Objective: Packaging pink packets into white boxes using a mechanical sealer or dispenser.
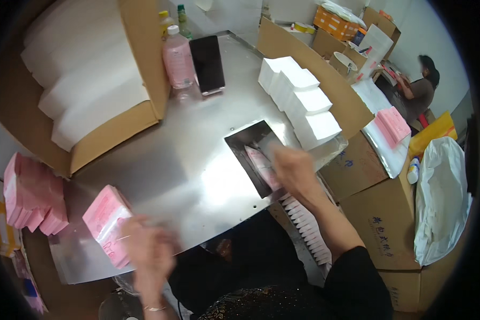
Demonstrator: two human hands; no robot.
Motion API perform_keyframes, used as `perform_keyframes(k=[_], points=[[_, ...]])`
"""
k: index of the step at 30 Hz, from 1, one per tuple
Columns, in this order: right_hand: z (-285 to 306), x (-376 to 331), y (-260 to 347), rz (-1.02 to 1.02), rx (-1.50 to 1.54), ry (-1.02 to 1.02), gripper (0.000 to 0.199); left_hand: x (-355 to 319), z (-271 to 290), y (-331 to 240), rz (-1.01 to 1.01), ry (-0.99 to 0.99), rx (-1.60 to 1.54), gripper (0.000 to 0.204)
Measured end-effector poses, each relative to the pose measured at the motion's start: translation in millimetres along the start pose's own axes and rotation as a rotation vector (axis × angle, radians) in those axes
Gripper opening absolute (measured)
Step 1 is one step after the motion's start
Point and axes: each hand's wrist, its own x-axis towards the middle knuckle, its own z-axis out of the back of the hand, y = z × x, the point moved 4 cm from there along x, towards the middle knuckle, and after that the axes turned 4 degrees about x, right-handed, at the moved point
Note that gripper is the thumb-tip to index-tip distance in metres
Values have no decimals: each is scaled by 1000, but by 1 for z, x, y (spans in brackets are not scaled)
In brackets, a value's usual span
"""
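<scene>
My left hand [150,250] is smeared by motion beside a stack of flat pink packets [105,221] at the table's front left. Whether it touches the stack, and how its fingers lie, I cannot tell. My right hand [298,173], also blurred, is curled closed over the right end of a dark rectangular opening [241,154] in the metal tabletop. In that opening a pink-and-white packet [261,166] lies slanted, partly covered by the hand. A pale blur shows by the right fingers; what they hold is not clear.
White folded paper stacks [298,98] line the right side of the metal table [192,160]. An open carton [114,141] of white paper stands left. Behind are a pink bottle [178,58] and a black phone [208,64]. Another person [421,93] sits far right beyond cartons [381,224].
</scene>
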Motion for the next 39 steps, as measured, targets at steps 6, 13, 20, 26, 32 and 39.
perform_keyframes(k=[6,13,20,26,32,39], points=[[26,3,-69,-78,-257,-442,15,-21,43,89,252,62,473,26],[28,-1,-79,-27,-131,-500,15,22,-30,-11,-39,87,-20,28],[33,1,-87,-123,-114,-384,13,25,-71,-27,-1,155,55,20],[31,-3,-86,50,-172,-693,24,29,-93,-64,-213,177,-141,14],[-2,-89,113,887,262,-261,40,23,-92,-36,-184,252,-256,62],[-47,-24,126,597,63,14,16,38,-97,-62,-13,58,18,69]])
